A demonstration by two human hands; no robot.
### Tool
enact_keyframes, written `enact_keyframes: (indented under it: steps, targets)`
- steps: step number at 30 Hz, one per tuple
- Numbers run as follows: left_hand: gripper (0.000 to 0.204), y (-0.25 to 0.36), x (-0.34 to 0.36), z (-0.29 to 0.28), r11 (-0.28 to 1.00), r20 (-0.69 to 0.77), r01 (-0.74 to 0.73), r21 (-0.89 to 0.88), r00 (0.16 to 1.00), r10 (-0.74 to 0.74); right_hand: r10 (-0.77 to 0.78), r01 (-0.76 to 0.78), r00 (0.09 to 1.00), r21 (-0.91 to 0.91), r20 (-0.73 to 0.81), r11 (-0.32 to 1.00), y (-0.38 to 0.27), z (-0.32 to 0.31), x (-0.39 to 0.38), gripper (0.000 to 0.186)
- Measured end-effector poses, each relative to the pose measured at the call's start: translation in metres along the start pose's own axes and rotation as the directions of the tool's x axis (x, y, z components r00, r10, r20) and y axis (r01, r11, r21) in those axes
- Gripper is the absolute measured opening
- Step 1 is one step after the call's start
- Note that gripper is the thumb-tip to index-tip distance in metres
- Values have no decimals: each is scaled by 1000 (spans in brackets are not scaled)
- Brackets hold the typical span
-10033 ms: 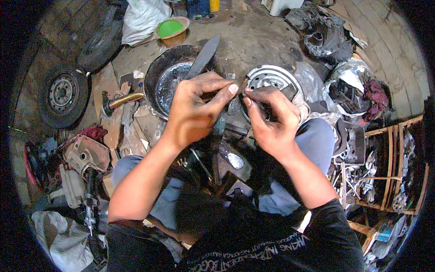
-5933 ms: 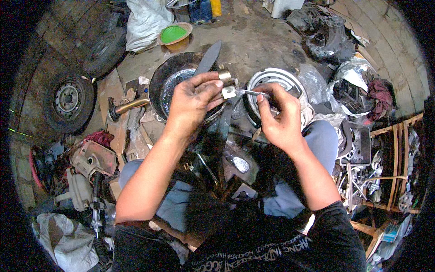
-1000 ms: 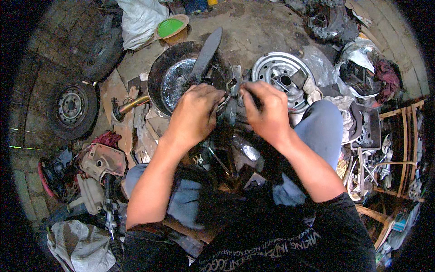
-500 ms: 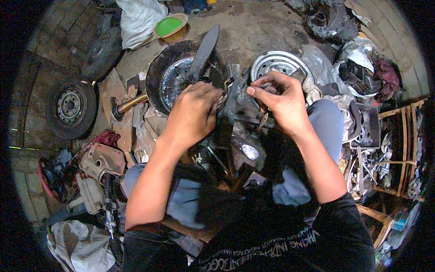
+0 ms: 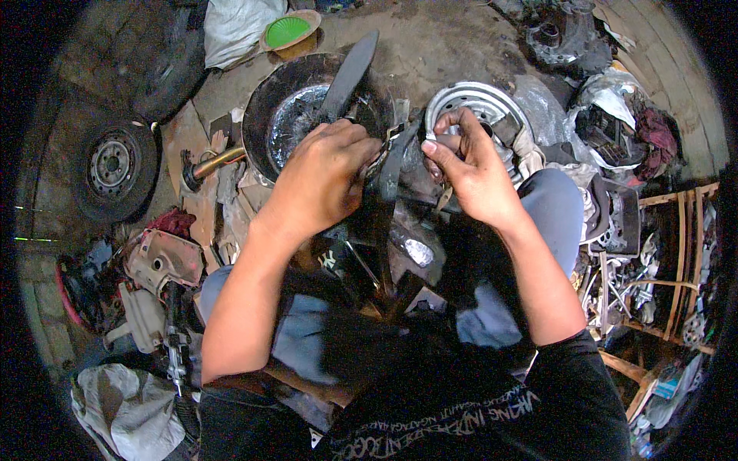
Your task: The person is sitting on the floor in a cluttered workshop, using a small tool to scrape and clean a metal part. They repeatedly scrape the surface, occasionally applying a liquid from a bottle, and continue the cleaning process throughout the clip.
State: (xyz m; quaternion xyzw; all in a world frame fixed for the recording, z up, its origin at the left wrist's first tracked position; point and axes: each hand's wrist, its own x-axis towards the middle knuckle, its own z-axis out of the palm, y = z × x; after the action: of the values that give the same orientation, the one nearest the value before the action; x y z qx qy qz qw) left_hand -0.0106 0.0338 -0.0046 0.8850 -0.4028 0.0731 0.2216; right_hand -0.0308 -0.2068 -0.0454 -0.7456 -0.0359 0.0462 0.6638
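Observation:
My left hand is closed, knuckles up, round the lower end of a broad dark-grey blade like a large knife. Its wide tip points up and away, over a round black basin with a shiny, wet-looking inside. The knife's handle end is hidden under my fingers. My right hand has its thumb and fingers curled together; something small and dark may be between them, but I cannot make it out. Upright between my hands stands a dark flat metal bar.
Beyond my right hand lies a silver wheel rim. To the left are a tyred wheel, a brass-coloured tube and a pinkish metal housing. A green-lined bowl sits at the back. Wooden shelving holds metal parts at right.
My left hand and the knife have shifted slightly up in the picture. My right hand has come slightly left, its fingers turning more upward. The whole view has shifted a little.

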Motion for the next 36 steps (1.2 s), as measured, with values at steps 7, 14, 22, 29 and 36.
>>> enact_keyframes:
  steps: [7,14,22,29,36]
  targets:
    - [35,-4,1,3,997,-62,-38,-68,997,34,-200,170,977,-289,-78,942,1,11,0,33]
    - [31,-4,3,0,994,-30,-13,-113,999,10,-241,245,969,-379,60,892,-5,12,2,25]
    - [30,-6,5,3,995,-57,-60,-82,997,56,-376,324,927,-502,-3,802,-3,15,7,28]
    - [35,-7,3,2,994,-80,-85,-72,994,80,-376,336,926,-517,29,787,-12,18,6,28]
    - [42,-8,6,4,994,-63,-78,-76,995,74,-414,396,906,-510,85,764,-12,17,7,22]
